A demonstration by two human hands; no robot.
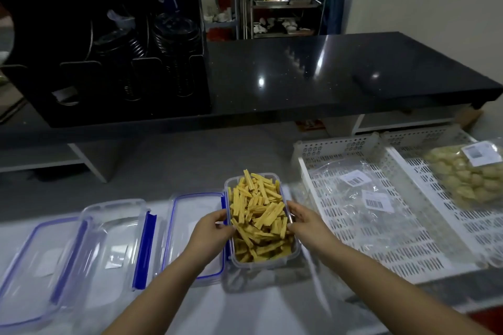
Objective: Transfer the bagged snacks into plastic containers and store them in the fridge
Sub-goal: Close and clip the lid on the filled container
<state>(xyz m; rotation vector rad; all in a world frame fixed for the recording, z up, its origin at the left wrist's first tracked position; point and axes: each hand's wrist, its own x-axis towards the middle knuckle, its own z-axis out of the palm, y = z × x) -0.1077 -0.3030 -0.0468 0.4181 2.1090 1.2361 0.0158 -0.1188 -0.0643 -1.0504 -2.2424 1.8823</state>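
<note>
**Both hands on the filled container, lid next**

The clear plastic container (262, 221), heaped with yellow snack sticks (255, 215), sits on the white work surface (272, 304) between the two hands. The left hand (209, 234) curls its fingers over the left long wall; the right hand (307, 223) grips the opposite wall, fingertips on the rim. The container looks blurred at its base, so whether it is resting or just raised cannot be told.

Just outside the left hand lies a blue-sealed lid (190, 226), flat and touching the container's side. Further left are an empty container (114, 242) with a blue clip and another lid (38, 266).

Beyond the right hand stands a white perforated crate (381, 239) holding two emptied clear bags (362, 193); farther right, a second crate carries a full bag of pale round snacks (468, 177).

The sticks stand above the rim at the far end, so the step probably calls for levelling them first: shake gently with both grips low and even, or press the tall pieces down. Otherwise the lid may not seat and pieces could snap or spill. Keep the container flat while moving it.
</note>
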